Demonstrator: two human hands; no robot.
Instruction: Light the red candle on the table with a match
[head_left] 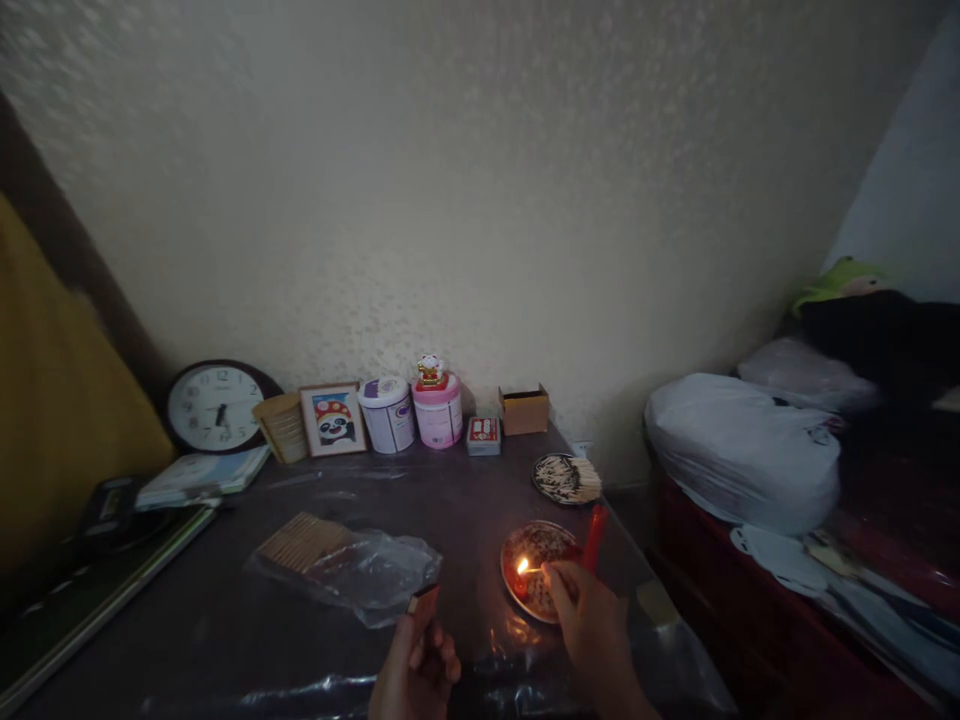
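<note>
- Yellow cushion (52, 400) fills the far left, with a round wall clock (216, 407) leaning against the wall beside it.
- Framed panda picture (332, 419), a white tin (387, 413) and a pink tin (438, 410) line the back of the dark table (225, 620).
- Plastic bag (360, 575) with wooden sticks lies mid-table.
- Left hand (415, 675) is closed around a matchbox (424, 603), held upright near the table's front edge.
- Right hand (592, 620) pinches a lit match (530, 570), its flame over the patterned dish (534, 550).
- Red candle (595, 537) leans at the dish's right rim.
- White bags (742, 450) sit far right.
</note>
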